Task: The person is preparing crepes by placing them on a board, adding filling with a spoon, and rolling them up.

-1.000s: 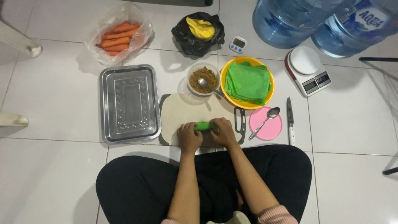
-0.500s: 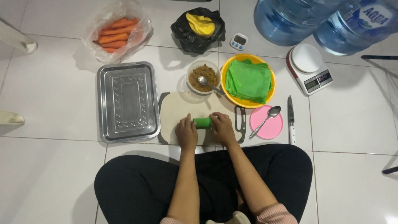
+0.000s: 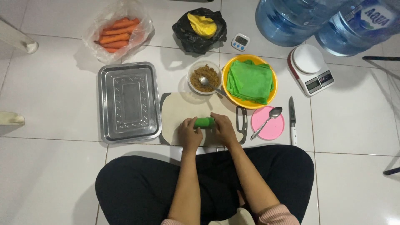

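Observation:
A small green roll [image 3: 204, 122] lies on a pale cutting board [image 3: 179, 109] on the tiled floor. My left hand [image 3: 189, 133] touches its left end and my right hand [image 3: 223, 128] covers its right end, fingers curled on it. Just beyond the board stand a bowl of brown filling [image 3: 205, 78] with a spoon in it and a yellow bowl stacked with green wrappers [image 3: 250, 80].
A metal tray [image 3: 129, 102] lies left of the board. A pink plate with a spoon [image 3: 267, 122] and a knife [image 3: 292, 121] are to the right. Farther off are a bag of carrots [image 3: 118, 31], a black bag [image 3: 200, 27], a timer [image 3: 240, 41], a kitchen scale [image 3: 310, 68] and two water jugs [image 3: 287, 18].
Both hands and the green roll have shifted slightly away from me along the board; the roll looks a little tighter between them.

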